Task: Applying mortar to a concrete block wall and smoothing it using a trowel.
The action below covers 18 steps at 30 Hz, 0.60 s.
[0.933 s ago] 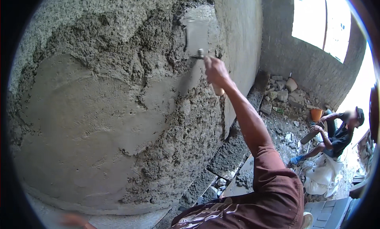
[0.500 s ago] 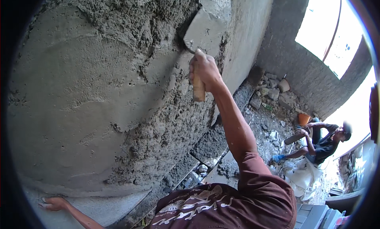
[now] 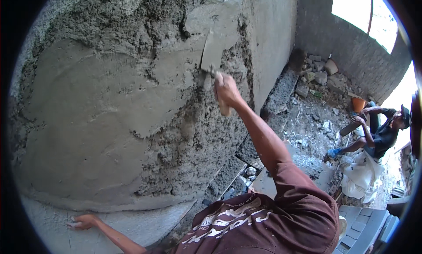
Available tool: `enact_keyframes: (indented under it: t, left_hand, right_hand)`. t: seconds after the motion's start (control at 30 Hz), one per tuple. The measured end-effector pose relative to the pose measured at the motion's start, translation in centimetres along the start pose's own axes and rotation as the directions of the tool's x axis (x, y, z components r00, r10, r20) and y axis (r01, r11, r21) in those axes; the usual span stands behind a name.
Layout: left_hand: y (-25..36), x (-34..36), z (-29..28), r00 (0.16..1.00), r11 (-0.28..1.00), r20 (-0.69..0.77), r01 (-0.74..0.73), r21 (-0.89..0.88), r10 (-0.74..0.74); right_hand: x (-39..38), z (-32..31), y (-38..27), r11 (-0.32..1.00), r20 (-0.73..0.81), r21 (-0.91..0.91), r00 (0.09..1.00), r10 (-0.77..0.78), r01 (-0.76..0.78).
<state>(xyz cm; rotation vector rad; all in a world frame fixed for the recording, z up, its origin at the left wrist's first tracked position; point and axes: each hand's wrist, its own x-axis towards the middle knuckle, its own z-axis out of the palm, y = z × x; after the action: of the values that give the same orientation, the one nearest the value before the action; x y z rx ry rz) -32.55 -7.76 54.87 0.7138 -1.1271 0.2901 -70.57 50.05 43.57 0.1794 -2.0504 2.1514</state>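
Note:
My right hand [image 3: 227, 89] is closed round the wooden handle of a trowel [image 3: 212, 52]. The trowel's grey, mortar-smeared blade points up and lies against or very close to the wall, edge-on enough to look narrow. Around it the wall [image 3: 176, 139] carries rough, lumpy mortar, with a smoother patch of wet mortar [image 3: 83, 122] to the left. Low at the left, my left hand [image 3: 83, 222] has its fingers stretched out, nearest to the paler lower strip of wall [image 3: 145, 223]. Nothing shows in that hand.
At the right a person [image 3: 382, 131] sits on white sacks [image 3: 360, 175], holding a dark block-like object [image 3: 349, 127]. An orange bucket [image 3: 358, 104] stands behind. Broken bricks and rubble [image 3: 321, 76] are heaped in the corner. Stacked grey tiles [image 3: 358, 223] lie at the lower right.
The trowel has come down the wall and turned, its blade now looking narrower. My left hand stays low by the pale strip. The whole view has shifted a little.

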Motion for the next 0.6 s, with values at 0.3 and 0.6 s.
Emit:
enact_keyframes:
  t: [0.3, 0.6]
  left_hand:
    - [2.6, 0.3, -1.5, 1.0, 1.0, 0.003, -0.006, 0.01, 0.006]
    - [2.0, 0.5, -2.0, 0.993, 0.993, 0.01, -0.115, -0.039, 0.116]
  right_hand:
    - [-9.2, 2.4, 1.7, 0.956, 0.04, 0.264, 0.992, 0.12, -0.126]
    - [-9.1, 7.2, -8.0, 0.97, 0.245, -0.134, 0.955, -0.166, 0.203]
